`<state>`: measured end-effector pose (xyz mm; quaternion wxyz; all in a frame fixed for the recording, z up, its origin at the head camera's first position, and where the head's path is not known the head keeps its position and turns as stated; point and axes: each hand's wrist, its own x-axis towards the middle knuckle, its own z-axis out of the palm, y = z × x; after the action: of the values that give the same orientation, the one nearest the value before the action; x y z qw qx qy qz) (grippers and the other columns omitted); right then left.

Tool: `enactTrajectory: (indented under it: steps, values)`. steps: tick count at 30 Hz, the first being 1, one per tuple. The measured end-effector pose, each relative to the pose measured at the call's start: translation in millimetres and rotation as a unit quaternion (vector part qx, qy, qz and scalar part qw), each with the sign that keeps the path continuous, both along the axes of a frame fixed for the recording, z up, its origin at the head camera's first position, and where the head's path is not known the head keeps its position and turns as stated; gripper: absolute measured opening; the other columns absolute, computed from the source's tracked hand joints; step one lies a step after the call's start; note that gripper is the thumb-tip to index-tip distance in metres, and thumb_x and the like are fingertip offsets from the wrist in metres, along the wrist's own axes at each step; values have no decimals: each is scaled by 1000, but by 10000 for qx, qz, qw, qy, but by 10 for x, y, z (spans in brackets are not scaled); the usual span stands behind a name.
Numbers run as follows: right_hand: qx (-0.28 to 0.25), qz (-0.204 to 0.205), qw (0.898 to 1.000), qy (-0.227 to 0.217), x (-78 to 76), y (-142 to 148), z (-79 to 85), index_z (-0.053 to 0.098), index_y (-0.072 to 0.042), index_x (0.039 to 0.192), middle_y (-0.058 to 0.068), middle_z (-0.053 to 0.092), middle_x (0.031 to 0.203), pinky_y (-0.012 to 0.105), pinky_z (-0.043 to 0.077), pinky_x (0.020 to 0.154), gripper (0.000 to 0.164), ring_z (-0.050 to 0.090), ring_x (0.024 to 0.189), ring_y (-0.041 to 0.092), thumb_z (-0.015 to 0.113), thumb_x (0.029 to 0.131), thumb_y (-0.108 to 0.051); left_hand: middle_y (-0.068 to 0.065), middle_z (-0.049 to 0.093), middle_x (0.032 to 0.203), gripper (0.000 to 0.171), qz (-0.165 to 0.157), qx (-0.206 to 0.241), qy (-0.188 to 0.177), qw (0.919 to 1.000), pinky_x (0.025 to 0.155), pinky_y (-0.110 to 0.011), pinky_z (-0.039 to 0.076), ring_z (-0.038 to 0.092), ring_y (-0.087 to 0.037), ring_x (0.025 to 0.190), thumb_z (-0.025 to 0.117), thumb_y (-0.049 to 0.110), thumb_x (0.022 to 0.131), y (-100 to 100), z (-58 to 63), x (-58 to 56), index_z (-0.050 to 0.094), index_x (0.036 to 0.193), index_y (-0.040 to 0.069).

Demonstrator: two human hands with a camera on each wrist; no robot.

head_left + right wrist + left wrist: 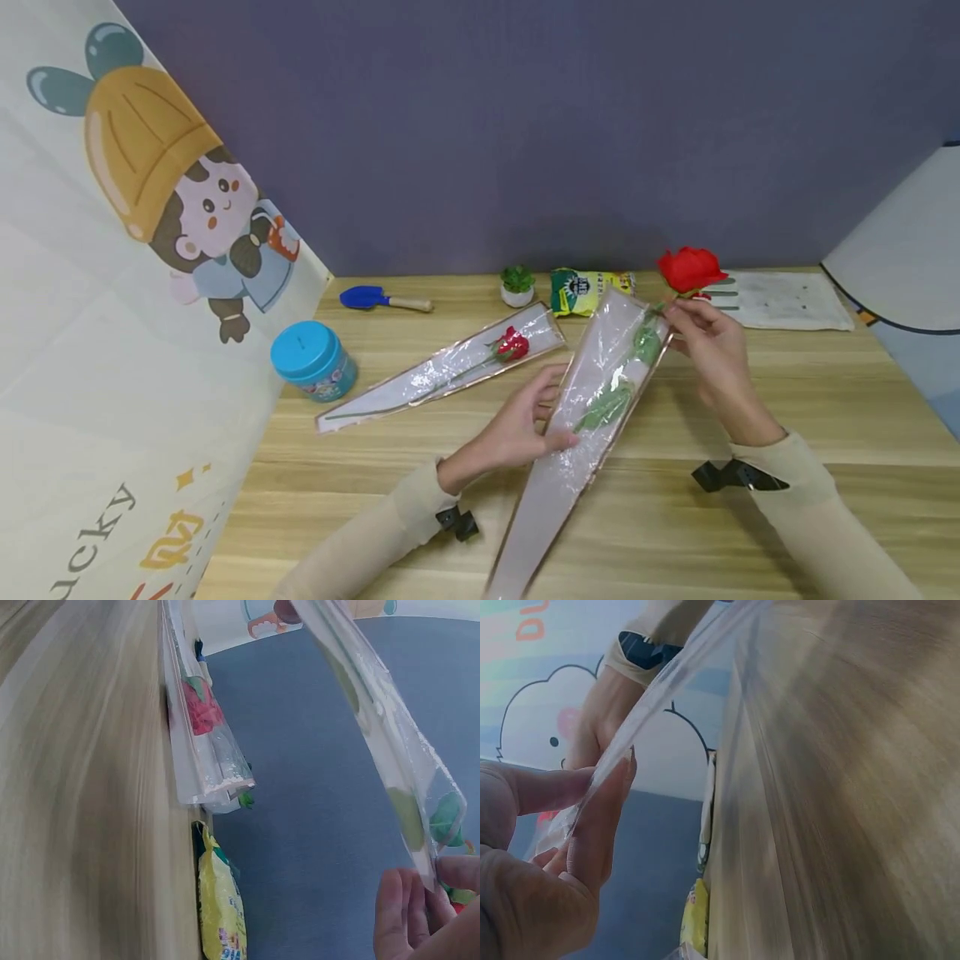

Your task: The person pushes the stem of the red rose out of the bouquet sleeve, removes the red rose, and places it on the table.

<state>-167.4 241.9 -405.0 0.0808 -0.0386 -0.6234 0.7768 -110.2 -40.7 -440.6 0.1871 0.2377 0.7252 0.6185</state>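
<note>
One flower sleeve [566, 471] — tip cut off; left hand [521, 429] — partly hidden.

On tabletop [825, 400], tub [311, 358] is standing leftmost; sleeved rose [513, 343] is extending rightward from just before it. Behind, trowel [386, 298], potted plant [517, 292], packet [577, 293] and flat item [795, 300] are sitting left to right. Second sleeve [547, 492] is slanting between left hand [521, 425] and right hand [712, 358].

At six o'clock the head view cuts off the held clear, tapered plastic sleeve [557, 475]; at three, the glossy yellow-and-green packet [587, 289] bears unreadable small print.
</note>
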Motion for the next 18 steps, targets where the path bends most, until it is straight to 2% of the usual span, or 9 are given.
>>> enactTrajectory:
  steps: [5,13,18]
  values:
    - [-252,-140,9995,114,-24,23,49,76,-14,96,-11,79,92,17,62,67,9,72,80,1,74,95,-6,-18,64,144,93,42,-38,85,9999,87,-27,64,72,-32,115,81,-7,82,-31,-1,-4,38,159,20]
    - [-906,-133,9952,337,-94,207,182,73,-5,104,-2,81,94,19,64,66,9,77,77,10,72,96,-3,-18,64,144,91,70,-309,175,9993,91,-25,62,72,-32,116,81,-5,82,-157,-1,-12,39,158,21]
    - [-886,-491,9938,467,-149,347,250,70,-5,102,-1,79,88,18,62,61,8,76,73,10,73,95,-4,-18,71,133,85,26,-586,356,9976,94,-24,61,72,-30,114,82,-3,83,-281,-49,-33,44,155,16]
